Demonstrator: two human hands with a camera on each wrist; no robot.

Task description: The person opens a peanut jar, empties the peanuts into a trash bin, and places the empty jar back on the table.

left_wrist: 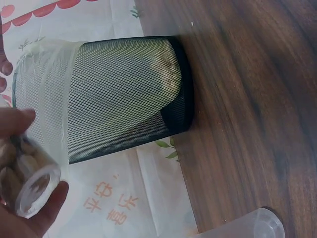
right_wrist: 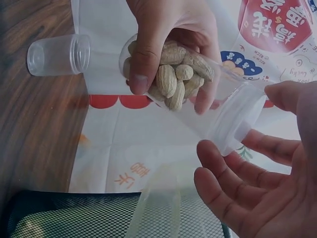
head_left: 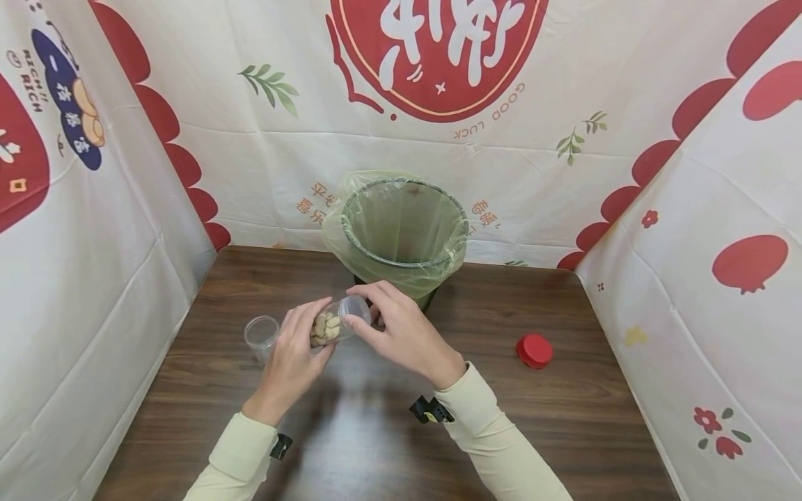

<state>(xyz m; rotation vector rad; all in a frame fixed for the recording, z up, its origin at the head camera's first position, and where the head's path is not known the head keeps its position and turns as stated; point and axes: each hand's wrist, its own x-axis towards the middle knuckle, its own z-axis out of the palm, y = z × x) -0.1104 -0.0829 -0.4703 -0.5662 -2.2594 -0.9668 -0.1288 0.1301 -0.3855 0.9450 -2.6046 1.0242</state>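
My left hand (head_left: 289, 358) grips the body of a clear plastic jar (head_left: 340, 339), which is tilted with its mouth toward my right hand. Shelled-looking gaps do not show; whole peanuts (right_wrist: 168, 82) lie heaped in the jar's lower part. At the mouth, a translucent lid (right_wrist: 238, 119) is held by my right hand (head_left: 404, 332), thumb on one side and fingers on the other. The left wrist view shows the jar's round base (left_wrist: 38, 194) between left thumb and fingers. Both hands are just in front of the lined bin (head_left: 404, 263).
Left of the hands stands a second clear jar (head_left: 261, 332) with no lid. A red lid (head_left: 535, 351) lies at the right on the dark wooden table (head_left: 520, 431). The mesh bin (left_wrist: 119, 94) stands at the back edge, near printed cloth (head_left: 532, 188) hung around the table.
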